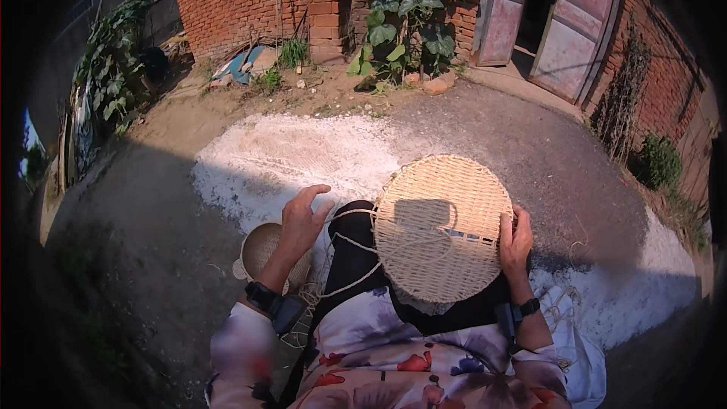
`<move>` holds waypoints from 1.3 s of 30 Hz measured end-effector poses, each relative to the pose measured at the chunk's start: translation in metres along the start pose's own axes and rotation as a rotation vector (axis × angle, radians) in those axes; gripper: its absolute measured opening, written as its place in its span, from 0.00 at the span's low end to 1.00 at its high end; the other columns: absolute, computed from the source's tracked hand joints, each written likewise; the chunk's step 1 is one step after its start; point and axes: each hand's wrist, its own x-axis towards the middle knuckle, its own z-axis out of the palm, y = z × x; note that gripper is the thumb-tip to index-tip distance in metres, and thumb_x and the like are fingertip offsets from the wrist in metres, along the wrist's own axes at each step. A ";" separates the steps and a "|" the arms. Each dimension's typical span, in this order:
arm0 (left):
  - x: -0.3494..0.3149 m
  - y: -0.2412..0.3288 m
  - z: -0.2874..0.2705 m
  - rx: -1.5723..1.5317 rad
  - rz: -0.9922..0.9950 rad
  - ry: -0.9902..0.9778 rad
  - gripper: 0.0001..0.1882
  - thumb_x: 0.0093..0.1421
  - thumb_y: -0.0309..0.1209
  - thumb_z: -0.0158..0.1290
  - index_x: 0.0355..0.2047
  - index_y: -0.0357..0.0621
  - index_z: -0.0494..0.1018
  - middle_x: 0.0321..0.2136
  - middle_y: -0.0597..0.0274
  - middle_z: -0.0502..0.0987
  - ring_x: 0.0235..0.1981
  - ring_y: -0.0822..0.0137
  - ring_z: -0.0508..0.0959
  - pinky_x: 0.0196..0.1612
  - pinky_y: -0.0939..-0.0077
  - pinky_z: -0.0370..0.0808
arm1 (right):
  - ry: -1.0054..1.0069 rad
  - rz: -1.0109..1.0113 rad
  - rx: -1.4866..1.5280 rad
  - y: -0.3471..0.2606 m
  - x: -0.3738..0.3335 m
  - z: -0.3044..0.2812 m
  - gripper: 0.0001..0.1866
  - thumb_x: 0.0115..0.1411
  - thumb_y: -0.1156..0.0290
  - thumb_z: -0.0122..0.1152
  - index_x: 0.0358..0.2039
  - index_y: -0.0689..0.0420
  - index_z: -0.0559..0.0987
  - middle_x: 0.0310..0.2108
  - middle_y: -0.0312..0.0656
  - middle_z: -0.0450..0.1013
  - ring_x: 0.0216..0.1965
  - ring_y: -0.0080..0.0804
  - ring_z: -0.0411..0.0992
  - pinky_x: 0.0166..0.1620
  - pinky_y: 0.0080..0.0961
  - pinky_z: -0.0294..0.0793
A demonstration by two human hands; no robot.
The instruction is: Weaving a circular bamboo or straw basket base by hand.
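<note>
A round, flat panel woven from pale straw-coloured cord [424, 273] leans over my lap, with a narrow slit right of its middle. My right hand [516, 241] is closed around its right edge, thumb on the front face. To the left of the panel my left hand [303, 221] is raised, its index finger stretched out and fingers apart. A loose strand of cord [350, 285] loops from the panel's left side past this hand; whether the fingers touch it is hard to tell. Below the left hand stands a small round woven basket [261, 246] with little side handles, partly hidden by my forearm.
Tangled cord [309, 295] lies beside my left leg. A white sack [579, 356] with cord on it rests at my right. Ahead are a pale powdery patch of ground [295, 148], a leafy plant [405, 15], a brick wall [242, 0] and a partly open metal door [572, 30].
</note>
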 end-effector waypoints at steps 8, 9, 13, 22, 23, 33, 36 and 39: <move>-0.003 0.032 0.013 -0.066 0.151 -0.248 0.12 0.63 0.34 0.52 0.30 0.37 0.78 0.27 0.49 0.79 0.27 0.57 0.79 0.33 0.65 0.74 | -0.006 0.009 -0.002 -0.001 -0.003 -0.001 0.19 0.67 0.64 0.50 0.51 0.64 0.71 0.47 0.54 0.71 0.49 0.51 0.71 0.52 0.39 0.69; 0.000 0.015 0.002 -0.159 0.055 -0.299 0.13 0.63 0.35 0.51 0.29 0.37 0.77 0.25 0.51 0.78 0.26 0.59 0.79 0.33 0.67 0.74 | -0.006 0.001 -0.010 -0.001 -0.003 -0.003 0.19 0.67 0.64 0.50 0.52 0.64 0.71 0.47 0.54 0.71 0.48 0.51 0.72 0.52 0.39 0.69; -0.001 -0.144 -0.107 0.130 -0.250 0.136 0.17 0.60 0.39 0.51 0.27 0.35 0.79 0.21 0.50 0.78 0.24 0.60 0.77 0.32 0.66 0.72 | 0.016 -0.014 0.004 0.006 -0.005 0.003 0.19 0.67 0.64 0.50 0.52 0.63 0.71 0.46 0.54 0.71 0.47 0.51 0.72 0.51 0.40 0.70; -0.006 -0.090 -0.064 0.249 -0.281 -0.021 0.15 0.56 0.31 0.59 0.44 0.43 0.80 0.43 0.53 0.81 0.47 0.52 0.80 0.51 0.61 0.74 | 0.023 -0.014 0.042 0.001 -0.003 0.000 0.17 0.66 0.64 0.51 0.50 0.63 0.72 0.43 0.53 0.71 0.46 0.50 0.73 0.49 0.39 0.70; -0.003 -0.055 -0.039 0.060 -0.174 -0.057 0.13 0.59 0.32 0.57 0.44 0.42 0.80 0.42 0.52 0.81 0.45 0.52 0.80 0.50 0.63 0.75 | 0.014 -0.020 0.041 0.002 -0.004 0.001 0.17 0.66 0.64 0.51 0.50 0.63 0.72 0.43 0.53 0.71 0.46 0.50 0.73 0.49 0.39 0.70; 0.003 -0.027 -0.017 -0.043 -0.029 -0.264 0.16 0.63 0.38 0.51 0.26 0.38 0.79 0.21 0.52 0.79 0.24 0.57 0.81 0.31 0.65 0.75 | 0.028 -0.020 -0.005 0.002 -0.005 -0.003 0.17 0.65 0.66 0.51 0.50 0.63 0.72 0.45 0.54 0.71 0.47 0.51 0.73 0.50 0.39 0.71; -0.005 -0.146 -0.096 0.423 -0.092 0.025 0.16 0.63 0.35 0.51 0.22 0.38 0.76 0.21 0.52 0.79 0.24 0.51 0.79 0.30 0.59 0.74 | 0.055 0.014 -0.020 0.001 -0.005 -0.006 0.17 0.65 0.66 0.51 0.50 0.62 0.72 0.45 0.54 0.71 0.47 0.51 0.73 0.50 0.39 0.71; -0.074 -0.281 -0.220 1.082 -0.363 0.068 0.11 0.57 0.35 0.56 0.38 0.45 0.78 0.39 0.53 0.80 0.36 0.50 0.80 0.38 0.53 0.76 | 0.038 -0.022 0.027 -0.012 -0.003 0.001 0.17 0.65 0.66 0.51 0.50 0.61 0.72 0.45 0.54 0.71 0.46 0.51 0.73 0.49 0.39 0.71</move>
